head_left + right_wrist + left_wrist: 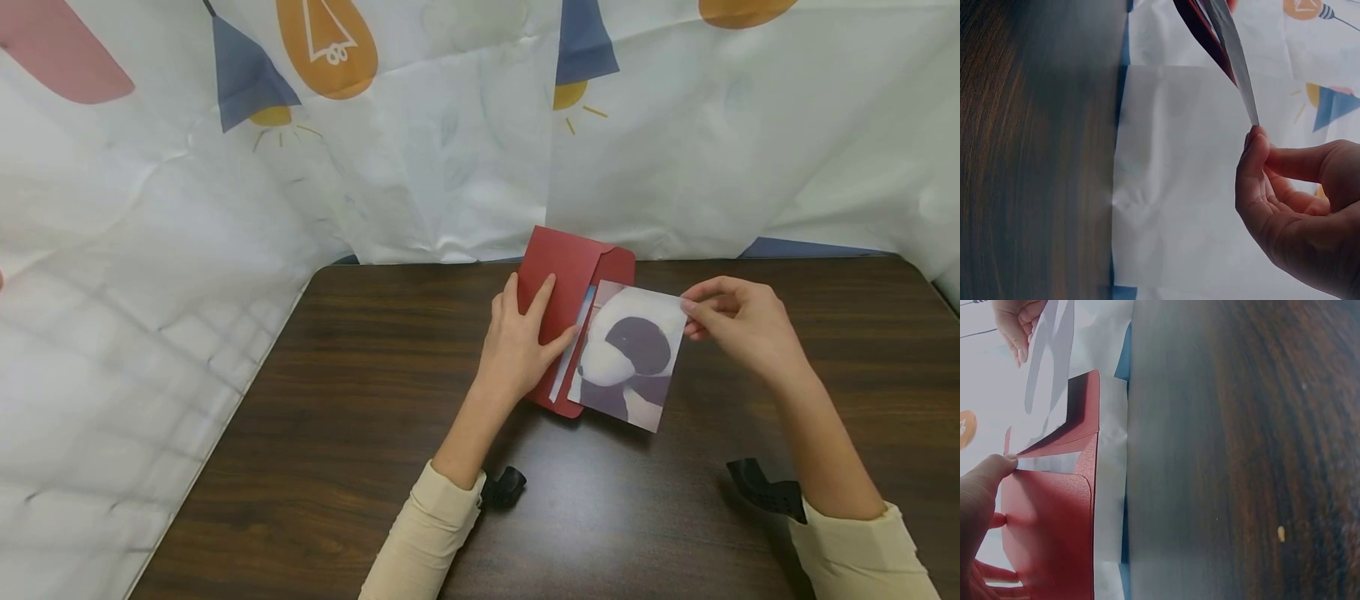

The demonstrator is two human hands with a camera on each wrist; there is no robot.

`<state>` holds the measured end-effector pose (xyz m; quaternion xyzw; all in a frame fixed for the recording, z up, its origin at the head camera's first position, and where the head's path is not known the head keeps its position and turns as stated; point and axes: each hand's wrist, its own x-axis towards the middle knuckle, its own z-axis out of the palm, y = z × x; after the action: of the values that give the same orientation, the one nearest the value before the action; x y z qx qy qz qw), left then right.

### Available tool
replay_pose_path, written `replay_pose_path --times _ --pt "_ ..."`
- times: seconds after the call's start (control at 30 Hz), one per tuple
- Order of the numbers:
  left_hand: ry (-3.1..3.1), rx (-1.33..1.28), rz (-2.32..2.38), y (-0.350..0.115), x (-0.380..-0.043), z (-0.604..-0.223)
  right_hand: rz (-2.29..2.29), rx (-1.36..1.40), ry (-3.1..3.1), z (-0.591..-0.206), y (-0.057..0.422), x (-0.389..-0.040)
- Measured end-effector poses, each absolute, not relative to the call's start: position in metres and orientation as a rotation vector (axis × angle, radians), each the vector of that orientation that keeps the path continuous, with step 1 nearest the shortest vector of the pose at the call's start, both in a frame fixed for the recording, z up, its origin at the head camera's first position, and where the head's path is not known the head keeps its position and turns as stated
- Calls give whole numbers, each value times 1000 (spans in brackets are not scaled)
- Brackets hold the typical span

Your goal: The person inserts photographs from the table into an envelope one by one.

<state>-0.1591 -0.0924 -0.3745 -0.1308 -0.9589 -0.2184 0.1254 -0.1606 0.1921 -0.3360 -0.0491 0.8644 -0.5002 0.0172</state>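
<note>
A red envelope [558, 258] has its flap folded back on the right, and a strip of pale paper [573, 342] shows in its mouth. My left hand [517, 342] rests on the envelope with fingers spread, thumb at the mouth's edge. A square card [633, 354] with a panda-like picture is pinched at its upper right corner between the thumb and fingers of my right hand [738, 321]. In the left wrist view the card [1054, 369] stands tilted over the flap, its lower corner close to my left thumb [997, 465].
Under everything is a dark wood-grain table [360, 400]. A white printed cloth [465, 150] hangs along its back and left sides. Black wrist mounts [506, 487] are on both forearms, low over the table. The left wrist view shows a small pale speck [1281, 534] on the wood.
</note>
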Motion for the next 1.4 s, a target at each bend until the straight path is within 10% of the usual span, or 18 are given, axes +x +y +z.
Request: replay_pose_path --times 1.4 --pt "-2777 -416 -629 -86 -157 -377 -1617 -112 2649 -342 176 -161"
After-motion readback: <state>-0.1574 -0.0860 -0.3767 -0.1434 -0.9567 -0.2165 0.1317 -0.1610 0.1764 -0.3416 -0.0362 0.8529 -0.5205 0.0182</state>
